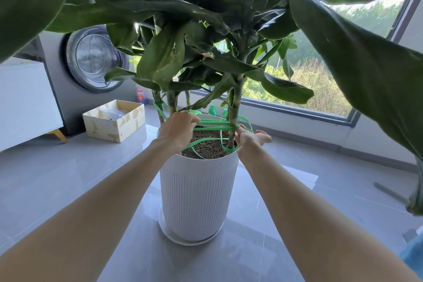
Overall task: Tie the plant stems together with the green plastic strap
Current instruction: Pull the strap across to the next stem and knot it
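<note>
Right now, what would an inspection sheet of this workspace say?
Surface: grey tiled floor; white ribbed pot stands on a saucer.
Job's things: green strap looped around the stems above the soil, loops slack.
Clutter: open cardboard box, bottles behind the pot.
Hands: left hand grips the strap; right hand fingertips at the strap by the right stem, grip unclear.
Cables: nothing seen.
Surroundings: washing machine, white cabinet, window with trees outside.
</note>
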`<state>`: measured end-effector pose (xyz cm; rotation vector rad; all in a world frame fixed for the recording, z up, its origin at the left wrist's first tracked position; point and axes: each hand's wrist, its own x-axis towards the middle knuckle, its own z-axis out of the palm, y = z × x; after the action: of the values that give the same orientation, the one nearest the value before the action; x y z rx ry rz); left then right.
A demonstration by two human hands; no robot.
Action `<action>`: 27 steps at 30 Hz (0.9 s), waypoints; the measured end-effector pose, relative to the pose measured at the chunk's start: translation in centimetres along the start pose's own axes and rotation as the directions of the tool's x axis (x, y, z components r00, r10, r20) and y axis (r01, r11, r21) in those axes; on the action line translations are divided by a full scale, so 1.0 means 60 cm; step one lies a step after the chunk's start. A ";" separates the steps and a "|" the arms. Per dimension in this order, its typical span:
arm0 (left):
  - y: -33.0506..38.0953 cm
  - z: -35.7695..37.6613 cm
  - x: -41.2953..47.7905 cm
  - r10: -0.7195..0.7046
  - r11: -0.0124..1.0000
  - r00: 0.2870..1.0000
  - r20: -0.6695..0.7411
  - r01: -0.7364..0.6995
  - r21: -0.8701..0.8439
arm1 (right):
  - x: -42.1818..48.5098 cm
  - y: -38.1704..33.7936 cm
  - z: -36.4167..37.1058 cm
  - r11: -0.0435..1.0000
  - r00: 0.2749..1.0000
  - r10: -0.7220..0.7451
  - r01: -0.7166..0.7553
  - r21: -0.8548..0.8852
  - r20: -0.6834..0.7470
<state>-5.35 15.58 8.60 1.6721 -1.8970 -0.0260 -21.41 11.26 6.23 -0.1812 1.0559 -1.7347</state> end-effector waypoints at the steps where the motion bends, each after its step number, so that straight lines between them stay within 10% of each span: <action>1: -0.003 0.001 0.001 0.004 1.000 1.000 0.011 -0.004 -0.002 | 0.003 0.002 0.000 0.994 0.999 -0.043 0.044 -0.098 0.007; 14: -0.029 -0.021 -0.040 0.107 0.994 0.993 0.049 -0.106 -0.014 | -0.026 -0.002 -0.047 0.611 0.949 -0.263 0.302 -0.731 0.172; 18: -0.036 -0.034 -0.046 0.095 0.994 0.995 0.011 -0.094 -0.058 | -0.041 -0.014 -0.065 0.240 0.886 -0.329 0.413 -0.878 0.327; 22: -0.040 -0.047 -0.056 0.024 0.996 0.998 0.050 -0.019 -0.090 | -0.058 -0.016 -0.074 -0.068 0.771 -0.308 0.566 -0.821 0.557; 27: -0.058 -0.046 -0.056 -0.140 0.944 0.983 0.120 0.169 -0.285 | -0.072 -0.022 -0.090 -0.119 0.701 -0.139 0.689 -0.715 0.700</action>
<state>-0.93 18.91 8.07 1.6322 -1.7265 -0.4402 -23.52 17.92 5.49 -2.0109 1.8384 -0.9204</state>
